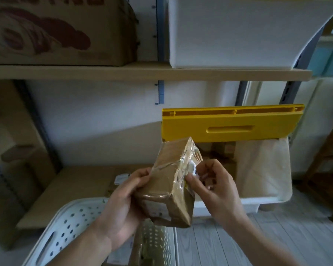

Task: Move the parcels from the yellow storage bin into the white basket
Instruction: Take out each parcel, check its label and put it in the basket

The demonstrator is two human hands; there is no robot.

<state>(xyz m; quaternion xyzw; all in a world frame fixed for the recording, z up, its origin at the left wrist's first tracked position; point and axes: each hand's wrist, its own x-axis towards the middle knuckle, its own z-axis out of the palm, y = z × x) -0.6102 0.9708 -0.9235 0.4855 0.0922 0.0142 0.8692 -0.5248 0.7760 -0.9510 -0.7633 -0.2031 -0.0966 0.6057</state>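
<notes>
Both hands hold one brown parcel (169, 181) up in the air, tilted so that its far end points up and away. The left hand (123, 204) wraps around the parcel's left side and underside, thumb on the upper face and fingers curled beneath it. The right hand (213, 187) is at the parcel's right edge, its fingertips and thumb pinching the shiny clear tape and a small white scrap there; the other fingers are loosely curled. The parcel is cardboard wrapped in clear tape, with a pale label on the end nearest the person. Directly below the grip, and slightly to its left, sits the white basket (69, 225) with round holes in its wall; something brown lies inside it, but it is too dark to tell what. Beyond the right hand, up and to the right of the grip, stands the storage bin (265, 204), white-bodied with its yellow lid (231, 125) raised upright at the back; more brown parcels (219, 152) show inside it, beside a pale bag or liner (261, 164). The bin rests at the right end of a low wooden shelf (69, 189). On the shelf above the grip are a printed cardboard box (62, 31) to the left and a white container (238, 33) to the right.
</notes>
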